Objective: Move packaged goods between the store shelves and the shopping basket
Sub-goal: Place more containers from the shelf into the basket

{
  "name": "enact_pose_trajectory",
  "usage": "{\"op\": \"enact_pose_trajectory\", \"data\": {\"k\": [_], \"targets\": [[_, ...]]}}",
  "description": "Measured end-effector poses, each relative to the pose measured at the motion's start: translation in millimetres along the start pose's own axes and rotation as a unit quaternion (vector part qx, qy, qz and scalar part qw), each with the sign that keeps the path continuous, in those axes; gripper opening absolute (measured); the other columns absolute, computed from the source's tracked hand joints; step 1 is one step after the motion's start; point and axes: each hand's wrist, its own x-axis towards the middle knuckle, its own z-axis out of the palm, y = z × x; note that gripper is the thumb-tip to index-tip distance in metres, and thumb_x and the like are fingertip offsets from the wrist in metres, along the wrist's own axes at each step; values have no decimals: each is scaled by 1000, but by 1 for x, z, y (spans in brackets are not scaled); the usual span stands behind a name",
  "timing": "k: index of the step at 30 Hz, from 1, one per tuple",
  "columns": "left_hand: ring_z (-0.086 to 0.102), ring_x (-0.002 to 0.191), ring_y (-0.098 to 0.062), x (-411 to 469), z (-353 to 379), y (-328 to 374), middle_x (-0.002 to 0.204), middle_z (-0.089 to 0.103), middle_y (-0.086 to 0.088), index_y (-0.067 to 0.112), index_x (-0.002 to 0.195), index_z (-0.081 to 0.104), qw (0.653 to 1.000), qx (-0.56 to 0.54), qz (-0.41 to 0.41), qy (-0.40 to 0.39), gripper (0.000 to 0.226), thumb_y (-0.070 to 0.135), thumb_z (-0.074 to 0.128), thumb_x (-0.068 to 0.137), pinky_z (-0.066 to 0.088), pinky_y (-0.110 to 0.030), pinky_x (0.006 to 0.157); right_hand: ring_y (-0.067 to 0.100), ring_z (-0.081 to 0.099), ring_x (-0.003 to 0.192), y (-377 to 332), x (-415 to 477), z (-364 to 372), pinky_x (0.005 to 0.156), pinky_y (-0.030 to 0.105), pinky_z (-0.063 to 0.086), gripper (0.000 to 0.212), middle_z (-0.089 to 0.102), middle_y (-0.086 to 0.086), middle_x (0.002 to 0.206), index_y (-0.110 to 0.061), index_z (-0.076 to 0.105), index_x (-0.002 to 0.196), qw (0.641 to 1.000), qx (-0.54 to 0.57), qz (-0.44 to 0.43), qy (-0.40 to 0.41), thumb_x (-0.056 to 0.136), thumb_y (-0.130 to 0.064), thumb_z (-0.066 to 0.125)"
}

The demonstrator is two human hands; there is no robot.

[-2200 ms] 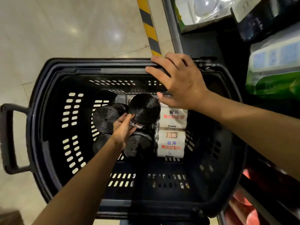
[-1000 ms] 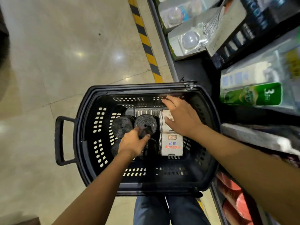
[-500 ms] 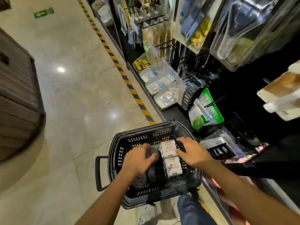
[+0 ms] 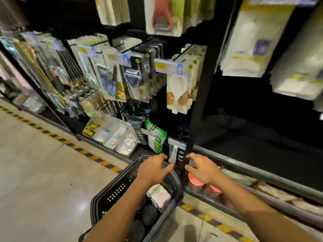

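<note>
Head view, heavy motion blur at the edges.

- Basket (image 4: 111, 194) stands on the floor (image 4: 43, 172), near centre, just beside the low shelf (image 4: 244, 169).
- Goods inside it: black rolls (image 4: 149, 214) at the near end and a white-labelled pack (image 4: 159, 195) just beyond them, touching.
- Left hand (image 4: 153, 170) is over the basket's far rim, fingers reaching forward, thumb spread to the right. Something dark lies under the fingers. Cannot tell whether it is gripped.
- Right hand (image 4: 202, 170) is right of the basket, at the foot of the black post (image 4: 197, 105), fingers curled toward a greyish blur. Cannot tell whether it holds anything.
- Hanging packs (image 4: 136, 79) fill the pegs far and left.

Handling, by judgement:
- The rolls look like wound plastic film, so probably light, firm under a squeeze and slick-skinned. They are round and likely to roll if set on their side.
- Best hold is thumb and fingers around the girth, or pinched across the two flat ends.
- The labelled pack looks wrapped and squat, and not fragile. Grip it round the middle, not by the loose wrapper.
- One hand per item should do.
</note>
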Motion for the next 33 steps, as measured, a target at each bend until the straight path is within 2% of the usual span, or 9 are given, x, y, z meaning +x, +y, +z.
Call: {"op": "enact_pose_trajectory", "data": {"k": [5, 9, 18, 26, 33], "targets": [[56, 116, -20, 12, 15, 100, 123, 62, 2, 27, 128, 53, 993, 44, 104, -14, 47, 53, 52, 88, 46, -33, 93, 25, 47, 127, 72, -59, -33, 103, 35, 39, 48, 50, 7, 139, -18, 43, 136, 995, 37, 76, 52, 93, -39, 48], [54, 119, -18, 13, 41, 196, 126, 61, 4, 29, 127, 53, 982, 77, 168, -28, 44, 51, 53, 89, 43, -31, 96, 24, 47, 125, 144, -120, -64, 100, 37, 41, 47, 52, 7, 134, -22, 41, 134, 984, 58, 129, 106, 92, -43, 49], [54, 116, -13, -8, 116, 412, 130, 57, 10, 30, 132, 49, 955, 74, 282, -57, 47, 53, 50, 91, 44, -31, 96, 19, 49, 123, 307, -277, -125, 97, 36, 44, 48, 52, 3, 134, -22, 39, 137, 942, 110, 244, 203, 95, -43, 46], [55, 115, -12, 6, 170, 523, 129, 57, 9, 27, 133, 49, 940, 75, 315, -103, 48, 51, 50, 91, 46, -31, 95, 18, 52, 117, 409, -338, -147, 92, 33, 46, 44, 51, 1, 134, -22, 40, 135, 904, 138, 324, 242, 96, -42, 46], [55, 117, -14, 91, 227, 585, 131, 58, 4, 24, 130, 54, 949, 36, 283, -135, 47, 47, 57, 89, 43, -30, 100, 18, 53, 117, 505, -313, -164, 94, 34, 46, 46, 53, 1, 131, -23, 38, 137, 899, 137, 327, 257, 96, -41, 46]]}}
